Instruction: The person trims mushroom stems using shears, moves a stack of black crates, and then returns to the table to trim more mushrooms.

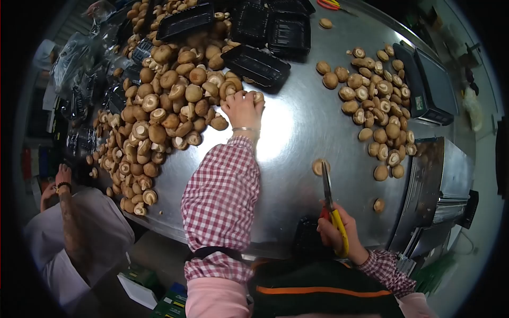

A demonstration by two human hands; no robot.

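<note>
My left hand [244,110] reaches to the right edge of a big heap of brown shiitake mushrooms [170,79]. Its fingers are curled round a mushroom [257,97] that shows beside the thumb. Low on the right, my right hand [339,228] grips a pair of scissors [339,229] with yellow and red handles, the blades pointing away from me. At the blade tips a single mushroom [318,167] lies on the steel table [291,196], overlapped by them in this view.
Black plastic trays [289,34] lie at the back beside the heap. A second mushroom group [383,100] spreads on the right, near a dark scale [430,87]. More scissors [330,4] rest at the far edge. Another person [79,233] works at the left.
</note>
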